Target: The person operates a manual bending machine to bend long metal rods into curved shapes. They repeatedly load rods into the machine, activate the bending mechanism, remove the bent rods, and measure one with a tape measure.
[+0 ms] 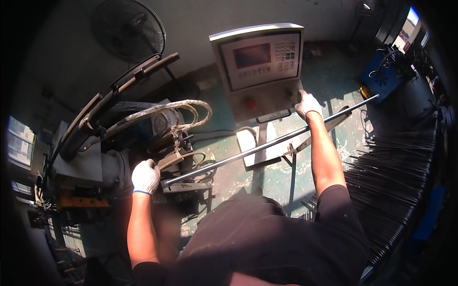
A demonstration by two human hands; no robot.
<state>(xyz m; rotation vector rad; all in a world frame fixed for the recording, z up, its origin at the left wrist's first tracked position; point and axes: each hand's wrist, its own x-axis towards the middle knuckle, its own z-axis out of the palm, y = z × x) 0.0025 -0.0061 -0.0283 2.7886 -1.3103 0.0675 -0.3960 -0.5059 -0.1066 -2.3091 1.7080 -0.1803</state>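
A long, thin metal tube point(248, 153) lies slantwise across the view, its left end near the machine and its right end over the floor. My left hand point(145, 176), in a white knit glove, is closed just beyond the tube's left end; what its curled fingers hold, if anything, is hidden. My right hand point(308, 106), gloved likewise, is at the right edge of the control panel point(238, 102), beside a small greenish knob point(289, 94). Its thumb and a finger are apart, with nothing visible between them. My right forearm passes above the tube. A red button point(249, 103) sits on the panel's left.
The machine point(86, 164) with looped, wrapped hoses point(191, 106) stands at left. A rack of many thin dark rods point(396, 176) fills the right side. Behind are a fan point(128, 29) and a blue machine point(384, 74). A support bar point(329, 127) runs under the tube.
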